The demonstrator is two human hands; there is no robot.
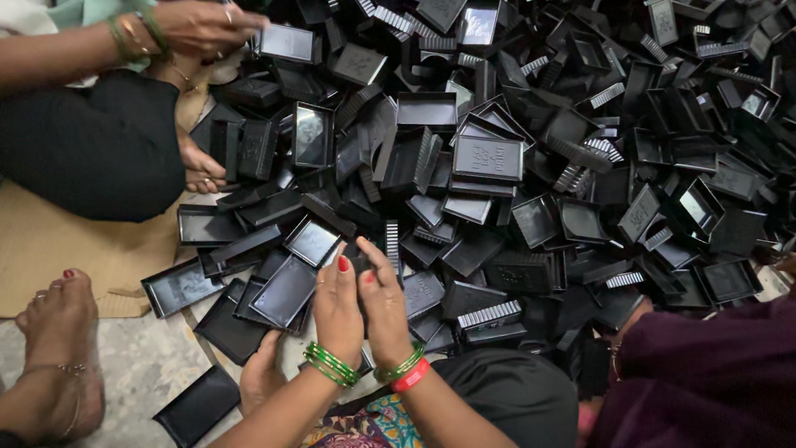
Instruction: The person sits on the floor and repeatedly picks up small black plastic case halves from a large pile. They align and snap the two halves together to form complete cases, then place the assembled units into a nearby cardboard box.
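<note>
My left hand [336,309] and my right hand [386,305] are pressed together at the near edge of a large heap of black plastic parts [531,158]. Both wear green bangles, and the right wrist also has a red one. Between the fingertips they hold a small black plastic piece [358,259], mostly hidden by the fingers. Just ahead of the fingers lie a flat black tray [313,241] and a ribbed black strip [392,242]. Shallow black trays [284,292] lie to the left of my left hand.
Another person sits at the upper left in black cloth [91,149]; their hand [203,25] holds a black tray [287,42]. A second person in dark maroon [713,373] is at the lower right. A bare foot [58,348] rests on the stone floor at the lower left, beside brown cardboard [58,249].
</note>
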